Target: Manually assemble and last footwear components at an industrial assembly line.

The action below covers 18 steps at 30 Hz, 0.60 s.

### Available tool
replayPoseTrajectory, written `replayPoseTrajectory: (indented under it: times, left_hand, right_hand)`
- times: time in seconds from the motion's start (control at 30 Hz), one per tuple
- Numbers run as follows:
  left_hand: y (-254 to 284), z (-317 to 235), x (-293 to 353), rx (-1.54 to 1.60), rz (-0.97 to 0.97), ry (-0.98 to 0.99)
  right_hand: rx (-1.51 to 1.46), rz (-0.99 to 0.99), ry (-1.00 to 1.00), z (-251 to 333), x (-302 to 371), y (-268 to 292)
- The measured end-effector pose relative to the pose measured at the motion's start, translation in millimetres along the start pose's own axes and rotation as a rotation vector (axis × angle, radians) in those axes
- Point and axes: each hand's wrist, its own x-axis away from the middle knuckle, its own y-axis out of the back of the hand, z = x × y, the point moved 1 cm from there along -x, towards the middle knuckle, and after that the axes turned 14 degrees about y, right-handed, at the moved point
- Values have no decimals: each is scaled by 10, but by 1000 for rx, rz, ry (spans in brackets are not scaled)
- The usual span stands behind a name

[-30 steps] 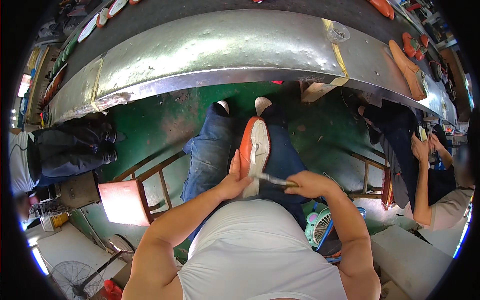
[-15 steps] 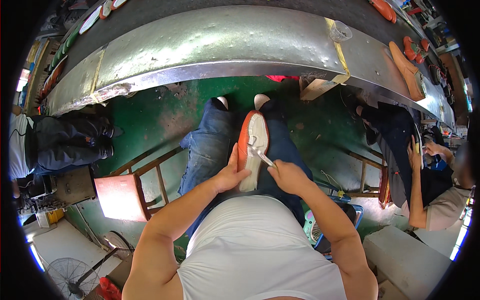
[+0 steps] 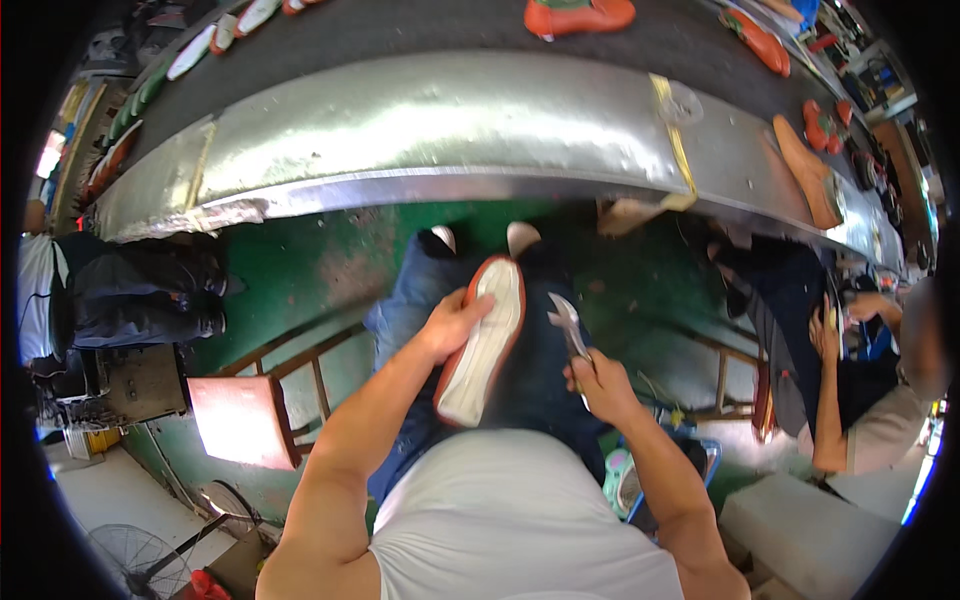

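An orange-red shoe (image 3: 482,350) lies over my lap with its whitish underside facing up, toe pointing away from me. My left hand (image 3: 455,328) is closed around its left side, the thumb pressed on the pale underside. To the right of the shoe, my right hand (image 3: 600,385) grips a pair of metal pincers (image 3: 568,325) by the handles. Their jaws point away from me and stand apart from the shoe. The fingers under the handles are partly hidden.
A metal-edged bench (image 3: 400,120) crosses ahead, with a dark belt (image 3: 400,45) carrying an orange shoe (image 3: 578,17). A tan shoe form (image 3: 805,175) lies on its right edge. Stools (image 3: 240,420) stand either side. A co-worker (image 3: 870,400) sits right; another person (image 3: 140,290) is left.
The pincers have left the shoe's underside and moved right with my right hand. My left hand has tilted the shoe and shifted its grip toward the toe. An orange shoe has come into view on the belt.
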Motion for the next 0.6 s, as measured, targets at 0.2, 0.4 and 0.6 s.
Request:
replayPoseTrajectory:
  times: [0.2, 0.4, 0.6]
  left_hand:
    - [481, -1607, 1313, -12, 29, -270]
    - [397, -3871, 1038, -1259, -688, -568]
    - [356, -5063, -465, -1849, -1062, -648]
  right_hand:
    - [509, -247, 560, 625, -549, 676]
    - [942, -492, 764, 831, -1676, 1453]
    - [814, -513, 694, 693, -2131, 1609]
